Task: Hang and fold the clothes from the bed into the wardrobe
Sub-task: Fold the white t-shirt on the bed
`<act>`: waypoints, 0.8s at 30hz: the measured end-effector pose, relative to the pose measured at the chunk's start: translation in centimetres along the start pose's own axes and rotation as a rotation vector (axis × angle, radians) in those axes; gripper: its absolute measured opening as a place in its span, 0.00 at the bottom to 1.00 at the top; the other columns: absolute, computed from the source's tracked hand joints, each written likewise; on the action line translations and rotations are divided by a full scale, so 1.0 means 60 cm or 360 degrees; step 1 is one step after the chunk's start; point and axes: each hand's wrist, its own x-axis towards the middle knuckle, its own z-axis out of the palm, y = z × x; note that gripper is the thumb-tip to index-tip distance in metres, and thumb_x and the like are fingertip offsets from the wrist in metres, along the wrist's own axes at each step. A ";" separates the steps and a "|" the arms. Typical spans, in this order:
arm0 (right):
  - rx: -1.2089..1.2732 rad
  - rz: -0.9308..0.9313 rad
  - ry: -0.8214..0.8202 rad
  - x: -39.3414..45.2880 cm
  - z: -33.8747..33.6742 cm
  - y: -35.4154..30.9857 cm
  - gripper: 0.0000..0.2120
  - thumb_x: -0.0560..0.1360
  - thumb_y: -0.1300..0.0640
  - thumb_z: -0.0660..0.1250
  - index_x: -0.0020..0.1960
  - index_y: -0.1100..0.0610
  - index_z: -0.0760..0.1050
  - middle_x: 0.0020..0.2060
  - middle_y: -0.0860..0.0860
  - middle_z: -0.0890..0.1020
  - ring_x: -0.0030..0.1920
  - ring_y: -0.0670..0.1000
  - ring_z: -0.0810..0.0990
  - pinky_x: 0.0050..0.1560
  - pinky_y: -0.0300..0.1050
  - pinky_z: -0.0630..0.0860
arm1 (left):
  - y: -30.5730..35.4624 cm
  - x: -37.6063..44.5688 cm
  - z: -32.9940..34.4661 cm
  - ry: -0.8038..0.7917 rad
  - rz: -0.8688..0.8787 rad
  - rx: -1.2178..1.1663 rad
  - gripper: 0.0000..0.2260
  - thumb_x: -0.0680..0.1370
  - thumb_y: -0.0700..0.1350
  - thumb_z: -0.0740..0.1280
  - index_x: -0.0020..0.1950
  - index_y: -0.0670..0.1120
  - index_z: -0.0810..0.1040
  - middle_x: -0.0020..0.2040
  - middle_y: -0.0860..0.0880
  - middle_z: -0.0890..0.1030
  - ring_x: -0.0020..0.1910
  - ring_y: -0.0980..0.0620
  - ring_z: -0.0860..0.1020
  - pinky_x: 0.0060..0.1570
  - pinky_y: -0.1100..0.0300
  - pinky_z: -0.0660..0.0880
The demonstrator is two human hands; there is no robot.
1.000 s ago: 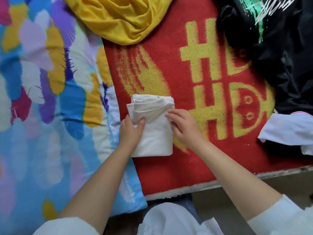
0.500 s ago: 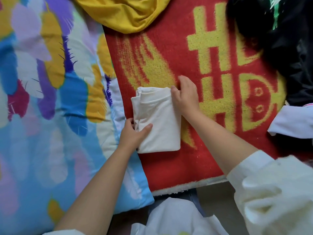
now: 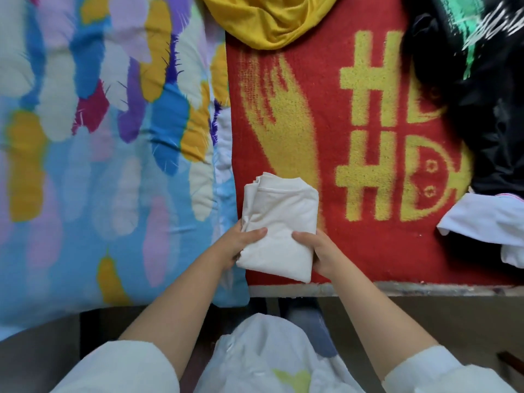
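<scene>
Flanking folded cloth: yellow, black garments.

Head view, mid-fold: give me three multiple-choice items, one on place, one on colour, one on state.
1. Where does the folded cream garment lie?
A. on the red blanket's near edge
B. on the floor
C. on the black garment

2. What colour is the crumpled garment at the top?
A. green
B. yellow
C. pink

3. How is the cream garment held?
A. by one hand
B. by no hand
C. by both hands

Key: 1 A, red blanket lies beneath it; 2 B, yellow garment; 3 C, left hand and right hand grip its near end.
</scene>
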 end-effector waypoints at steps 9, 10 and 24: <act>-0.0578 -0.0179 -0.0458 -0.148 -0.023 -0.035 0.30 0.60 0.67 0.66 0.60 0.52 0.69 0.52 0.53 0.82 0.52 0.56 0.81 0.47 0.51 0.80 | -0.096 -0.160 0.109 0.0326 0.0394 -0.0215 0.14 0.76 0.33 0.63 0.60 0.44 0.69 0.47 0.49 0.79 0.41 0.53 0.79 0.43 0.62 0.77; -0.0651 -0.0213 -0.0493 -0.157 -0.022 -0.043 0.28 0.59 0.67 0.66 0.58 0.51 0.70 0.51 0.53 0.82 0.52 0.56 0.81 0.48 0.51 0.79 | -0.097 -0.171 0.116 0.0359 0.0459 -0.0245 0.14 0.76 0.33 0.63 0.60 0.43 0.69 0.46 0.48 0.78 0.42 0.52 0.78 0.42 0.62 0.77; -0.1649 -0.0227 -0.1339 -0.511 0.068 0.167 0.04 0.75 0.60 0.65 0.49 0.57 0.76 0.37 0.48 0.84 0.38 0.47 0.82 0.36 0.38 0.78 | -0.487 -0.584 0.268 0.1158 0.1121 -0.1044 0.10 0.76 0.42 0.66 0.55 0.49 0.71 0.42 0.54 0.80 0.40 0.56 0.79 0.41 0.63 0.76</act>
